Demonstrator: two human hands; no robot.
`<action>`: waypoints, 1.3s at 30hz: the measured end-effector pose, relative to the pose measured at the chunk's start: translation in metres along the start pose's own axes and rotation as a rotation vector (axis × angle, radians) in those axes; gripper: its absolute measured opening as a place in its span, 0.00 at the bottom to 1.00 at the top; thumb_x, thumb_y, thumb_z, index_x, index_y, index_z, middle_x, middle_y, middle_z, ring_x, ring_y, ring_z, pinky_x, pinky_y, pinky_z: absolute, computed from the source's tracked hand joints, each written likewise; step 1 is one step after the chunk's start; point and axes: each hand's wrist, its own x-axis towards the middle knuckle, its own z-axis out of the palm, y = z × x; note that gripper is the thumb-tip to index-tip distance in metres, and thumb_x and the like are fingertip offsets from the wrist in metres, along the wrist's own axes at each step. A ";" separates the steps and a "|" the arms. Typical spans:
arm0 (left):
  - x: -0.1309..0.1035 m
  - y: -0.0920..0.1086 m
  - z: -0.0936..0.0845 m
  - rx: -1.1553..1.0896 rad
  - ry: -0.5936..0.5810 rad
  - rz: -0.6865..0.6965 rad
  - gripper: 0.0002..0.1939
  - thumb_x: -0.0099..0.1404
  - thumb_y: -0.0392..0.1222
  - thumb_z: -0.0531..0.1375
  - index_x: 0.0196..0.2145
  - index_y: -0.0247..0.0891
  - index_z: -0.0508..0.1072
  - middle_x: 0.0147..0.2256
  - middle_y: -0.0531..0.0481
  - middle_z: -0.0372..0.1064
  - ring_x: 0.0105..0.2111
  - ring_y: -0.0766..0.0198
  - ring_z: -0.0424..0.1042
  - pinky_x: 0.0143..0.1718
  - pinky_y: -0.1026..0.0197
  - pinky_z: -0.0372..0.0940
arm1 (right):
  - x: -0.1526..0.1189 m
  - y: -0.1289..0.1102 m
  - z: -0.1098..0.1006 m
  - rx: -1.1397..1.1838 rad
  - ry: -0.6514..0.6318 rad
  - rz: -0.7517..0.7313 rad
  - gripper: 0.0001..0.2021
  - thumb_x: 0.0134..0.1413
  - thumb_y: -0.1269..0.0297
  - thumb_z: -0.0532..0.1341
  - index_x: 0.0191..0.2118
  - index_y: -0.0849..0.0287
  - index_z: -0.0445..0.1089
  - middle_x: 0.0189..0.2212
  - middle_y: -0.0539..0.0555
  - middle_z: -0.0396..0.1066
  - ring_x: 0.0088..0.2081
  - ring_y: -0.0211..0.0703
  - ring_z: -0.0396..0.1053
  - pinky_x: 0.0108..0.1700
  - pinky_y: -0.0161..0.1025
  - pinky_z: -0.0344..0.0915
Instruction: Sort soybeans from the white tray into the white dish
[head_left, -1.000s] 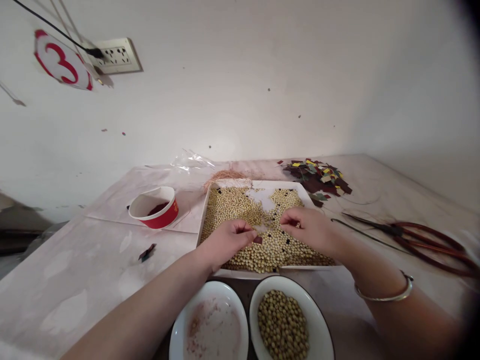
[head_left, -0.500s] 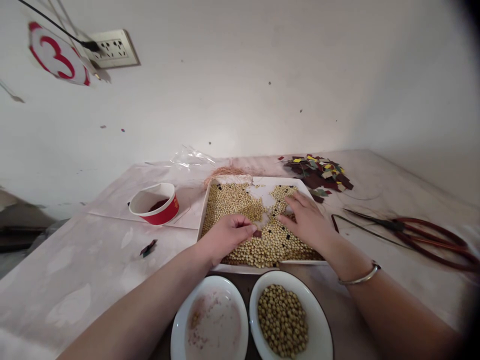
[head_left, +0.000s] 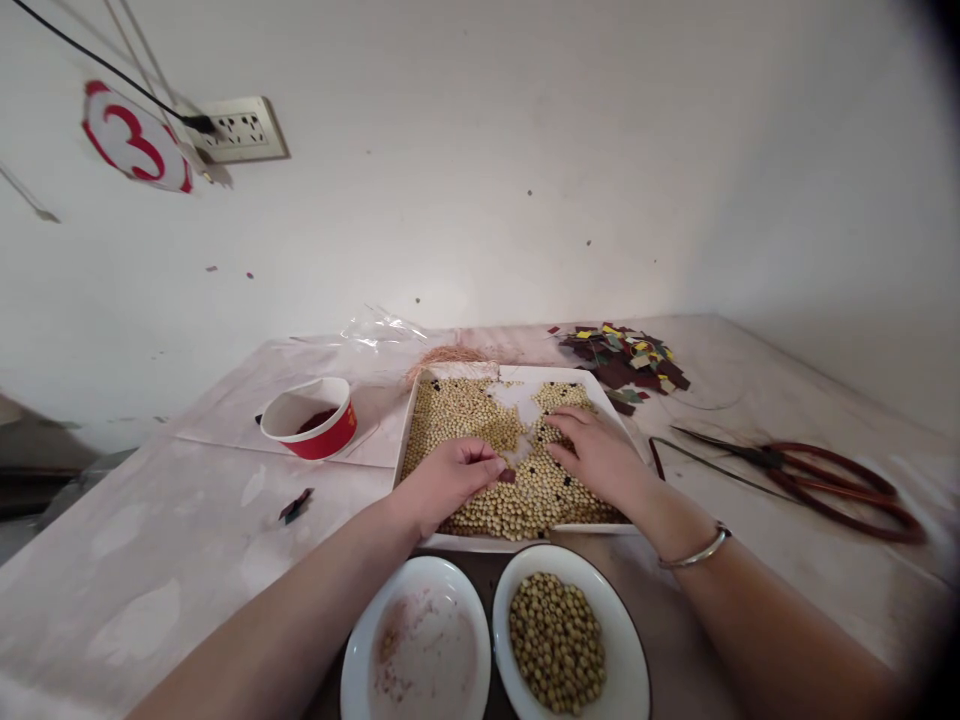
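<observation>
A white tray (head_left: 523, 372) holds many small pale-yellow beads (head_left: 465, 405), with a few black ones among them. Over its near left part, my left hand (head_left: 459, 480) is closed in a pinch on a small dark-red scrap (head_left: 508, 476), which looks flat and stiff. My right hand (head_left: 596, 455) hovers over or touches the beads at the tray's right side. Its thumb and fingers are apart, and whether a bead is under the fingertips cannot be told. A bracelet (head_left: 697, 552) circles the right wrist.
In front of the tray stand a stained white bowl (head_left: 431, 640) and a white bowl (head_left: 634, 640) of larger brownish beads. Left is a red-and-white paper cup (head_left: 330, 432). Scissors (head_left: 825, 475) lie right, and coloured scraps (head_left: 622, 360) are heaped behind, by the wall.
The whole view has shifted slightly. My right hand has moved a little left over the beads. My left hand keeps its pinch on the dark-red scrap in nearly the same place.
</observation>
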 end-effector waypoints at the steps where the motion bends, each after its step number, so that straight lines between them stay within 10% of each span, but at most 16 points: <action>1: 0.000 0.000 0.000 0.004 0.003 0.003 0.16 0.56 0.52 0.58 0.29 0.34 0.67 0.23 0.55 0.62 0.18 0.74 0.51 0.19 0.67 0.43 | 0.001 0.000 -0.001 0.015 0.010 0.009 0.14 0.53 0.67 0.56 0.45 0.63 0.70 0.47 0.62 0.68 0.49 0.48 0.64 0.52 0.44 0.57; 9: 0.000 -0.002 -0.001 0.015 -0.002 0.007 0.16 0.56 0.52 0.57 0.29 0.34 0.68 0.22 0.56 0.61 0.17 0.74 0.50 0.19 0.67 0.42 | 0.003 0.003 -0.003 0.047 0.029 0.080 0.06 0.49 0.71 0.56 0.27 0.58 0.69 0.29 0.53 0.70 0.34 0.42 0.66 0.39 0.37 0.60; 30: 0.002 -0.009 -0.003 0.033 0.001 0.055 0.17 0.57 0.53 0.57 0.30 0.34 0.68 0.22 0.56 0.60 0.19 0.73 0.52 0.20 0.68 0.45 | -0.008 -0.045 -0.007 0.201 -0.144 -0.107 0.05 0.47 0.73 0.58 0.26 0.57 0.68 0.23 0.49 0.68 0.26 0.38 0.64 0.28 0.33 0.55; 39: 0.001 -0.007 -0.003 0.024 -0.013 0.037 0.17 0.56 0.53 0.57 0.28 0.34 0.67 0.23 0.55 0.62 0.18 0.75 0.50 0.19 0.68 0.42 | -0.004 -0.030 0.001 0.219 0.038 0.022 0.05 0.52 0.70 0.54 0.33 0.60 0.67 0.33 0.56 0.69 0.35 0.43 0.66 0.39 0.39 0.61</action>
